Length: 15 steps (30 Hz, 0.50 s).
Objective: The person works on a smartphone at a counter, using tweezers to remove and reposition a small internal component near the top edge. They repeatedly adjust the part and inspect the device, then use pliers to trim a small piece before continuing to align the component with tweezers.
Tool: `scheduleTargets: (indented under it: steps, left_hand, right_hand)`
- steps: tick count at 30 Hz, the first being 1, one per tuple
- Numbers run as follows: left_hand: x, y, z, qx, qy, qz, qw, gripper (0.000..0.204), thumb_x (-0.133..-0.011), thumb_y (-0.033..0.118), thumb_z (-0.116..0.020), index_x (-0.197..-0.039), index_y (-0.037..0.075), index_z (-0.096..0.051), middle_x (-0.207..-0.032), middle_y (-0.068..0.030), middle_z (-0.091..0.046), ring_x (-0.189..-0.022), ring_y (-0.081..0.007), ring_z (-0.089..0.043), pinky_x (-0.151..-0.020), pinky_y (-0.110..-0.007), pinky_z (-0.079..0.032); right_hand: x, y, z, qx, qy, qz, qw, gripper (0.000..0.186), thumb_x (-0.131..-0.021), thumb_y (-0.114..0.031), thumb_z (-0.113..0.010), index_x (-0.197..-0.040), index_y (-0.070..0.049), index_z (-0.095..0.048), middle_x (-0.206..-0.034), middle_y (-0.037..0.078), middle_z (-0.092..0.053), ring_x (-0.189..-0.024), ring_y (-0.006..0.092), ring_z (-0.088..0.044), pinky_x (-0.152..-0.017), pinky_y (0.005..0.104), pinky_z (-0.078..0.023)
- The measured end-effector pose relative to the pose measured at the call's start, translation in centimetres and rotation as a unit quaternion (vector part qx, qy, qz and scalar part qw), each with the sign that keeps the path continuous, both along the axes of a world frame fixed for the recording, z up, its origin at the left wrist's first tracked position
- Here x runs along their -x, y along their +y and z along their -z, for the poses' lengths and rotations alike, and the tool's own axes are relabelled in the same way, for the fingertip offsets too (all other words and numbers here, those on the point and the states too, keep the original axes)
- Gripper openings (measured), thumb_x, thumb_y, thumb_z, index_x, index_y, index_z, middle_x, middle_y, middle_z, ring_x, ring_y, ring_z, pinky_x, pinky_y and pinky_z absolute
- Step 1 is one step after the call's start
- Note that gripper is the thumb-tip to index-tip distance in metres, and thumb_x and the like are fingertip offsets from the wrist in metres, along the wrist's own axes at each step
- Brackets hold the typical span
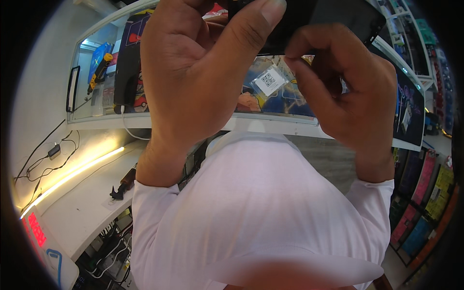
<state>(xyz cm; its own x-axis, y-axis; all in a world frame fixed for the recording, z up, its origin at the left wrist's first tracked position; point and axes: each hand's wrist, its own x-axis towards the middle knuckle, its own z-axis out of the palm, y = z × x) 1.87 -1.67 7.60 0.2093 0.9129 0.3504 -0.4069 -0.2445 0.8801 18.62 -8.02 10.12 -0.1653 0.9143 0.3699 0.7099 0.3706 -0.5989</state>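
Note:
A black, glossy phone (333,13) is held up at the top of the view, over the counter. My left hand (193,72) grips its left part, with the thumb laid across the dark face. The fingers beneath are mostly hidden, and the phone's upper part runs out of view. At the phone's lower edge, my right hand (350,89) has its thumb and forefinger pinched together. Whatever may be between those fingertips is too small to make out. Below the phone, a small clear packet with a white printed label (269,81) lies on the counter.
The glass-topped counter (275,124) has a white front edge. On its left are a yellow-and-black tool (99,70) and a white cable (126,126). A side shelf at left carries a dark tool (124,183) beside a lit strip (77,176). Racks of colourful packages (425,193) stand at right.

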Motion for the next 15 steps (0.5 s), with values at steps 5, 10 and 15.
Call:
scheduleTargets:
  steps: [5,10,15]
  left_hand:
    - [0.2,0.4,0.0,-0.022,-0.035,0.045,0.998,0.019,-0.097,0.007,-0.073,-0.108,0.002,-0.058,-0.104,-0.0059,-0.068,-0.088,-0.0050,-0.059,-0.081,-0.020,-0.050]
    - [0.3,0.3,-0.8,-0.042,-0.031,0.057,0.997,0.018,-0.098,0.008,-0.072,-0.107,0.002,-0.058,-0.103,-0.0055,-0.068,-0.087,-0.0052,-0.059,-0.081,-0.020,-0.050]
    - [0.1,0.5,-1.2,-0.036,-0.033,0.035,0.998,0.019,-0.098,0.008,-0.071,-0.112,0.000,-0.060,-0.104,-0.0067,-0.069,-0.089,-0.0077,-0.063,-0.084,-0.022,-0.052]
  right_hand:
    - [-0.5,0.0,-0.3,-0.022,-0.001,-0.010,1.000,0.018,-0.087,0.006,-0.072,-0.102,-0.003,-0.068,-0.069,-0.001,-0.067,-0.055,-0.0012,-0.054,-0.051,0.0176,-0.034]
    - [-0.4,-0.5,-1.1,0.014,0.010,0.011,1.000,0.016,-0.090,0.004,-0.072,-0.104,-0.002,-0.069,-0.073,-0.001,-0.070,-0.057,-0.0006,-0.056,-0.053,0.0173,-0.036]
    - [-0.8,-0.8,-1.6,-0.027,0.030,0.020,0.999,0.019,-0.094,-0.002,-0.070,-0.113,-0.001,-0.069,-0.090,0.004,-0.075,-0.065,0.0013,-0.060,-0.057,0.0173,-0.041]
